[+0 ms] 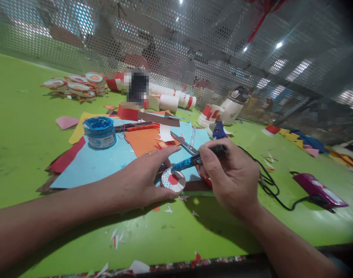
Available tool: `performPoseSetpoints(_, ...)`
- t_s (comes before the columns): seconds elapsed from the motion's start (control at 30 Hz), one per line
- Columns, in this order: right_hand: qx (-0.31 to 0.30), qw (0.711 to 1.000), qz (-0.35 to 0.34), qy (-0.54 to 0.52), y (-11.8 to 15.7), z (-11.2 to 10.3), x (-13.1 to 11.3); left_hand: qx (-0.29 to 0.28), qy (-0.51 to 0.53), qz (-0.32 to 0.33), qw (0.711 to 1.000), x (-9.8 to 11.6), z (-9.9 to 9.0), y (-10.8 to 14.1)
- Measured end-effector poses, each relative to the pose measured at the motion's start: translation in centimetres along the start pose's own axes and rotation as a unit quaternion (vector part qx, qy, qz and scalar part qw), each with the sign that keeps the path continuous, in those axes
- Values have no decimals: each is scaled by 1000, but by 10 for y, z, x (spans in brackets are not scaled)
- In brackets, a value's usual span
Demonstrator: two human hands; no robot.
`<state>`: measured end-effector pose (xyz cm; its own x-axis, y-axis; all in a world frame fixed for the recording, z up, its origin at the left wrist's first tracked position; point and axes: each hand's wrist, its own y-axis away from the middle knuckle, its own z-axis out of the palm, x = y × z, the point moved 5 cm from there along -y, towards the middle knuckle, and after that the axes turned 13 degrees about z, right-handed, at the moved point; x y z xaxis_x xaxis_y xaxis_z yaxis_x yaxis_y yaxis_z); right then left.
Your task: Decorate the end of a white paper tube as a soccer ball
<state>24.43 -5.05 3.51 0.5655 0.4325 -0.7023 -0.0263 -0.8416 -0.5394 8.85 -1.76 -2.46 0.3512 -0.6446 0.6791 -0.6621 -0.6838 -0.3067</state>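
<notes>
My left hand has its thumb and fingers closed round a small white disc with a red centre and blue dots on part of its face. In my right hand is a dark pen, its blue-smeared tip at the disc's upper edge. Blue sheets of paper lie beneath and behind the disc. An open jar of blue paint stands on them at the left. Scissors lie behind the pen, partly hidden by my right hand.
Stacked paper rings sit at the back left of the green table. White and red paper cups and a white bottle stand at the back. A purple device with a black cable lies right. Paper scraps are scattered in front.
</notes>
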Motion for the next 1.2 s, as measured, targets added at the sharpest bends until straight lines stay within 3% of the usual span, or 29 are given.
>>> performPoseSetpoints(0.53, -20, 1000, 0, 20, -1, 2, 0, -5, 0, 4, 1000, 0, 1, -1)
performPoseSetpoints(0.77, -13, 998, -22, 49, 1, 3, -2, 2, 40, 42, 998, 7, -2, 1)
performPoseSetpoints(0.93, -4, 999, -20, 39, 2, 1, -2, -6, 73, -5, 997, 5, -4, 4)
performPoseSetpoints(1.2, 53, 999, -2, 1, 2, -9, -7, -15, 69, -16, 997, 4, -4, 1)
